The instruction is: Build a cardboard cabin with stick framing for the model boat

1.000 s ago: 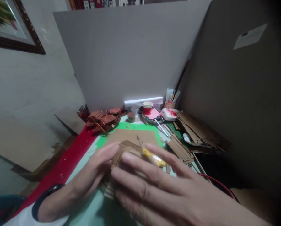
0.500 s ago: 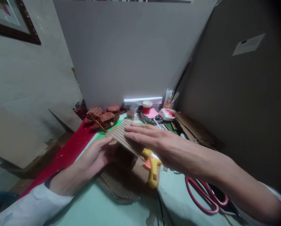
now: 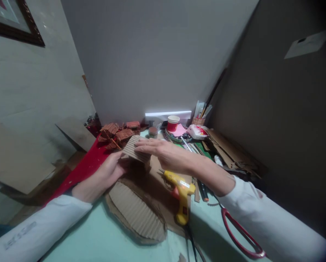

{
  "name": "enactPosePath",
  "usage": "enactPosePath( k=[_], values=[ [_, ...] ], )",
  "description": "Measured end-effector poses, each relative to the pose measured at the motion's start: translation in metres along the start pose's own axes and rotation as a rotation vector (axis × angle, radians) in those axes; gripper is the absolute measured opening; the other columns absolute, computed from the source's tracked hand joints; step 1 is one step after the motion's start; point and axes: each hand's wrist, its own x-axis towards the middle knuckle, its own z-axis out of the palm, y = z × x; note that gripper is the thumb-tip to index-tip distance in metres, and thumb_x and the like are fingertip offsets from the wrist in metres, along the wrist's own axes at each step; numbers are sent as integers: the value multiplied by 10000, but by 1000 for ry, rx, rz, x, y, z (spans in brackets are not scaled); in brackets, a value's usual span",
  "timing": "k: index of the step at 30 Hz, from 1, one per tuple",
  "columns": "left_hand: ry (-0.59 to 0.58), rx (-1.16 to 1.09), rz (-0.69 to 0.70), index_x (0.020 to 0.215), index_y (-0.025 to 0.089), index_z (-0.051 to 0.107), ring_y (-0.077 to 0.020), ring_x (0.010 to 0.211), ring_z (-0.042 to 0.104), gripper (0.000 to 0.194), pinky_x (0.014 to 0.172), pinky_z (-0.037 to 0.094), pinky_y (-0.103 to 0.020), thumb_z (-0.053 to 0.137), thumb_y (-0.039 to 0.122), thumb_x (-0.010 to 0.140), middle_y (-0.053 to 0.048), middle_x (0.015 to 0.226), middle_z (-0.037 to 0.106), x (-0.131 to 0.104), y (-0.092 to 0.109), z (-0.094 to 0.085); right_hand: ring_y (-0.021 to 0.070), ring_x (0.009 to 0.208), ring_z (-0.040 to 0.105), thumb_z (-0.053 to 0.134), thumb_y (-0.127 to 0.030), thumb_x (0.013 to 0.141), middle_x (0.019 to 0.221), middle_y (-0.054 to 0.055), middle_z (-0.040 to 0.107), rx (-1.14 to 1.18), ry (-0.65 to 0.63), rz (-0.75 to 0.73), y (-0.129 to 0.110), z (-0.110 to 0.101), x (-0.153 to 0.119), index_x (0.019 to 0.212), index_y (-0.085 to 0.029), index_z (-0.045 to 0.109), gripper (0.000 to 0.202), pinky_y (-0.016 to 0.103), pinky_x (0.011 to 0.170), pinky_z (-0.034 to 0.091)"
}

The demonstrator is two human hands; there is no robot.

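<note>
A small cardboard piece with a ridged top (image 3: 135,147) is held up over the table between my hands. My left hand (image 3: 115,169) grips its left side, thumb near the edge, the other fingers partly hidden behind it. Flat on the ridged top lies my right hand (image 3: 161,151), fingers stretched out. Beneath is a rounded corrugated cardboard shape (image 3: 138,211), lying partly on a brown cardboard sheet (image 3: 157,182). A yellow glue gun (image 3: 181,193) rests on that sheet, nozzle pointing up and left, its black cord running toward me.
Red-handled scissors (image 3: 242,236) lie under my right forearm. At the back left sit reddish-brown small model pieces (image 3: 119,134). Behind my right hand stand a red paper cup (image 3: 173,124) and a pen holder (image 3: 199,120). Cardboard strips (image 3: 231,153) lie at the right.
The ridged piece and both hands have shifted left and away from the glue gun. My right hand now lies flatter on the top, and more of the rounded cardboard shape shows.
</note>
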Motion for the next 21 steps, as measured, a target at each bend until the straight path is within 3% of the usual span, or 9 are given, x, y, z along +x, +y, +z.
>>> enactPosePath(
  k=[3,9,15,21],
  values=[
    [11,85,-11,1002,134,658,-169,778,668,205,694,574,-335,605,327,955,-52,959,694,5,-3,-9,206,1408,460,382,149,623,1500,169,502,19,4,5,6,9,1,1329,-64,574,762,374,1184,374],
    [1,233,86,1091,147,662,-228,993,667,242,881,552,-437,630,330,937,-82,1129,690,10,-5,-18,211,1408,462,381,145,625,1495,166,510,30,-6,43,12,19,0,1343,-52,564,766,349,1184,374],
    [-20,360,180,1030,143,683,-238,1034,656,225,957,504,-468,621,339,939,-77,1093,705,16,-2,-23,220,1421,442,402,124,699,1523,160,477,4,-10,65,16,26,-1,1355,-52,539,693,348,1183,367],
    [129,393,299,1059,149,654,-239,1031,647,192,959,502,-472,694,203,879,-63,1107,684,11,11,-31,243,1333,530,404,67,818,1473,146,531,-56,-1,113,12,34,9,1348,-136,494,575,416,1073,468]
  ],
)
